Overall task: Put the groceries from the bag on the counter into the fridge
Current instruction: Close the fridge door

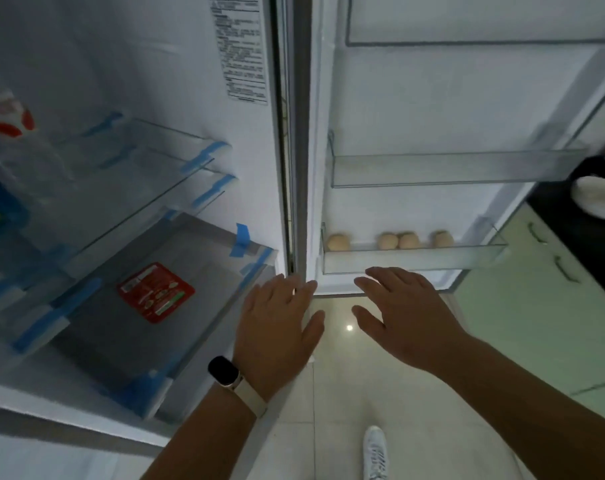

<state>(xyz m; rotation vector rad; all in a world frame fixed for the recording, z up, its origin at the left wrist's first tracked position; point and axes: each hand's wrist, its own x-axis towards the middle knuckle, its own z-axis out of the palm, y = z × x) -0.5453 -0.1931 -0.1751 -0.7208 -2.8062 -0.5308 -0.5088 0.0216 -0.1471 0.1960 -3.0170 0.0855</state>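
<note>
Open fridge (225,81) ahead of me, red packet (155,292) in its bottom drawer, eggs (387,241) in the door bin, my left hand (277,327) and right hand (405,313) spread flat, holding nothing.

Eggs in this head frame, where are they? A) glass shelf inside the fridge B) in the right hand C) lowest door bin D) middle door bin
C: four eggs sit in a row in the lowest door bin; the door bin above looks empty, and both the left hand and right hand are open and hold nothing.
</note>
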